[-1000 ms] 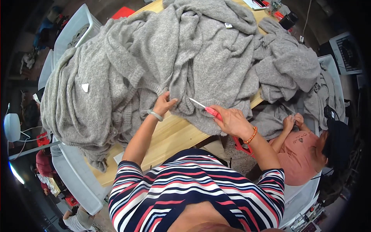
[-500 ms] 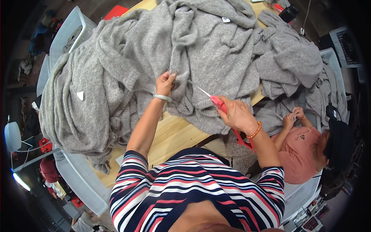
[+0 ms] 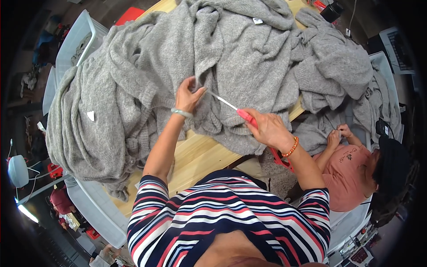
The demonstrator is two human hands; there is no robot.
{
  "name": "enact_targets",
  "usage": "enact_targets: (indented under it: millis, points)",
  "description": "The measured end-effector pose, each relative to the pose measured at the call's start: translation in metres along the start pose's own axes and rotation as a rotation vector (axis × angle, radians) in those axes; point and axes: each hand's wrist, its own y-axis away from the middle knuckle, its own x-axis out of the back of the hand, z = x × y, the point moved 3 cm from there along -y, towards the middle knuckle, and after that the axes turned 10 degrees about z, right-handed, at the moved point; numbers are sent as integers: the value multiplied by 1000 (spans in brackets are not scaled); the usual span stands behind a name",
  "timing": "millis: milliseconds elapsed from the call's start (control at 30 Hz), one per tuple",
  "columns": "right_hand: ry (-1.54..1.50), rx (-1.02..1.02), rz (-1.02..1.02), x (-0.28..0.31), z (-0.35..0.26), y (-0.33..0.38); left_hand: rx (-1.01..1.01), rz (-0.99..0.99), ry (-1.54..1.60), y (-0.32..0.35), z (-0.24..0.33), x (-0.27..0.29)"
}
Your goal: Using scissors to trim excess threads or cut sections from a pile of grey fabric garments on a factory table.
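A large heap of grey knit garments [image 3: 253, 66] spreads over the wooden table in front of me. My left hand [image 3: 187, 95], with a pale bangle at its wrist, is closed at the lower end of a hanging grey knit piece [image 3: 206, 55]; its fingertips partly hide the grip. In my right hand [image 3: 272, 131], which wears an orange bead bracelet, is a tool with a red handle [image 3: 246, 117] and a slim metal shaft [image 3: 226, 102]. The shaft points up and left, its tip close to my left thumb. What kind of tip it has is too small to tell.
Bare wood of the table [image 3: 200, 155] shows between the heap and my body. At the right, a person in a pink shirt [image 3: 344, 173] handles grey knitwear. White plastic bins [image 3: 95, 204] stand at the left, and a dark cylinder [image 3: 332, 13] is at the back right.
My left hand has moved slightly left, and the knit piece at its fingers has shifted. My right hand has come a little left with the tool, bringing its tip nearer the left thumb.
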Motion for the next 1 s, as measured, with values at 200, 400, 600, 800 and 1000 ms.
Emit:
enact_targets:
  millis: [200, 400, 600, 800, 1000]
  points:
    - [28, -24, 54, 0, 5, -2, 404, -234, 16, -4, -5, -13]
    - [91, 12, 3, -2, 3, -3, 671, -136, 661, 15, -5, -5]
    - [102, 33, -10, -4, -6, -6, 785, -204, 734, 23, -8, -5]
    - [102, 41, -10, -8, -3, -1, 810, -192, 760, 31, -9, -2]
    - [86, -28, -16, -5, 2, 4, 904, -130, 701, 39, -3, 0]
